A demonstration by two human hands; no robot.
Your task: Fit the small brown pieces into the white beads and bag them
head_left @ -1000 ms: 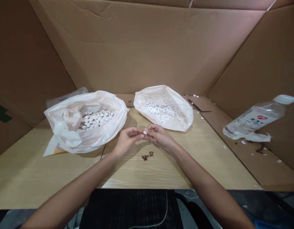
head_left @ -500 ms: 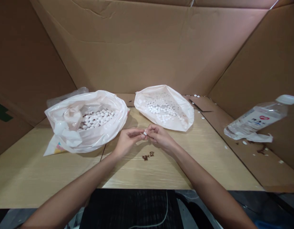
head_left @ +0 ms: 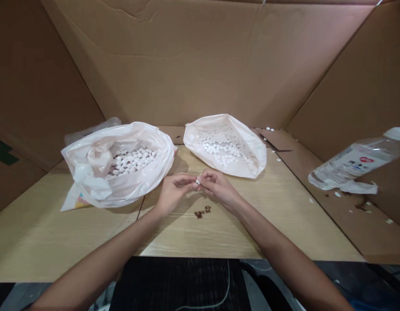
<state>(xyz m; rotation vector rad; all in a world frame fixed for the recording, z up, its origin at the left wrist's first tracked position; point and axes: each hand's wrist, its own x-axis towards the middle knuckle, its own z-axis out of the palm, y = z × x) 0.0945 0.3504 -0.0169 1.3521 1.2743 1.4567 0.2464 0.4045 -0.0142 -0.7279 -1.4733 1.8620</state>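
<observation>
Setting: cardboard walls close in the back and both sides of a pale wooden table, leaving only the near side open.
Fingers: thumb and fingertips of both hands are closed together, meeting above the middle of the table and pinching one small white piece between them.
Left hand: curled, its fingers shut on the white piece from the left.
Right hand: curled, its fingers shut on the same piece from the right.
White piece: round, pale and tiny, mostly covered by the fingertips, so its exact shape is hard to tell.
Brown bits: a small dark cluster on the table just below the hands, apart from them.
Left bag: open white plastic, holding white pieces mixed with brown ones, just left of the hands.
Right bag: open white plastic, holding only white pieces, just behind the hands.
Open room: bare table lies in front of the hands and to either side near the front edge.
Bottle: clear plastic, lying tilted against the right wall, its cap cut off by the picture edge.
Scattered pieces: a few white bits lie near the right wall.
Cut off: both forearms leave the picture at the bottom.
</observation>
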